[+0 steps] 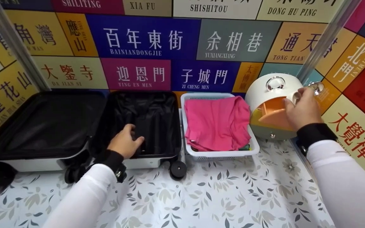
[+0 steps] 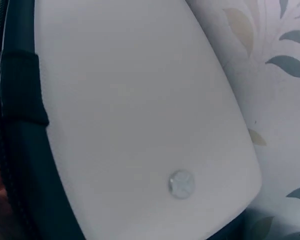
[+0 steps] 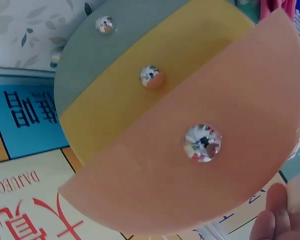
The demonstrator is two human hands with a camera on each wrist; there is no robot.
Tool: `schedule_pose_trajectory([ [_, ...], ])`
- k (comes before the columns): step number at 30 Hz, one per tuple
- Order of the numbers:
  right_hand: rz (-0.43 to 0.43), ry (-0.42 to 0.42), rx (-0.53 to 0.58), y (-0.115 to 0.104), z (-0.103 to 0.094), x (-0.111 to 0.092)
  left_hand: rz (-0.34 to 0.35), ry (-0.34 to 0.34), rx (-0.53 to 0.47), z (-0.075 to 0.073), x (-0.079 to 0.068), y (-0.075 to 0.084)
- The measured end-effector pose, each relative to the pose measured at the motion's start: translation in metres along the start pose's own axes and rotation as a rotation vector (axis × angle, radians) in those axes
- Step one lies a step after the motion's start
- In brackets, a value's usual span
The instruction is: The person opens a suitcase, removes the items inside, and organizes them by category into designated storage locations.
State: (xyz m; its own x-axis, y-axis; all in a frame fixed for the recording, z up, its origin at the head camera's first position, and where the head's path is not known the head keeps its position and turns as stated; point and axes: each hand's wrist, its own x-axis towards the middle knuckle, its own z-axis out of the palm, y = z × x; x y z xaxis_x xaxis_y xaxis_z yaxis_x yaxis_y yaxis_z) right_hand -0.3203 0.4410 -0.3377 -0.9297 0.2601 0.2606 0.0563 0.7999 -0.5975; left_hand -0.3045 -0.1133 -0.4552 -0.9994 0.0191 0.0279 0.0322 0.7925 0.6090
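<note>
In the head view my right hand pinches a small white rounded item at the open orange drawer of a round storage box. The right wrist view shows the drawer's peach front with a shiny knob, and fingertips on the white item at the lower right. My left hand, fingers loosely bent and holding nothing, is over the near edge of an open black-lined suitcase. In the left wrist view, the suitcase's pale outer side fills most of the frame.
A white basket holding folded pink cloth stands between suitcase and storage box. The suitcase's other half lies open at left, with black wheels toward me. A patterned wall and clear posts rise behind.
</note>
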Motion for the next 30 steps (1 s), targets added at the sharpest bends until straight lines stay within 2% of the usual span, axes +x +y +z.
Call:
schedule_pose_trajectory([
  [5, -0.002, -0.1, -0.132, 0.0, 0.009, 0.013, -0.007, -0.01, 0.004, 0.003, 0.002, 0.002],
  [9, 0.022, -0.168, -0.17, -0.002, 0.016, 0.019, -0.012, 0.0, 0.015, 0.002, 0.002, 0.001],
  [15, 0.1, -0.282, -0.284, -0.012, 0.02, 0.027, -0.01, 0.014, 0.026, 0.001, 0.002, 0.0],
  [19, 0.141, -0.363, -0.345, -0.018, 0.015, 0.03, -0.009, 0.012, 0.031, 0.001, 0.002, 0.002],
  [25, 0.113, -0.401, -0.407, -0.021, 0.014, 0.029, -0.015, 0.018, 0.066, 0.001, 0.003, 0.003],
  [30, 0.129, -0.364, -0.411, -0.022, 0.019, 0.027, -0.02, 0.009, 0.111, 0.001, 0.002, 0.001],
])
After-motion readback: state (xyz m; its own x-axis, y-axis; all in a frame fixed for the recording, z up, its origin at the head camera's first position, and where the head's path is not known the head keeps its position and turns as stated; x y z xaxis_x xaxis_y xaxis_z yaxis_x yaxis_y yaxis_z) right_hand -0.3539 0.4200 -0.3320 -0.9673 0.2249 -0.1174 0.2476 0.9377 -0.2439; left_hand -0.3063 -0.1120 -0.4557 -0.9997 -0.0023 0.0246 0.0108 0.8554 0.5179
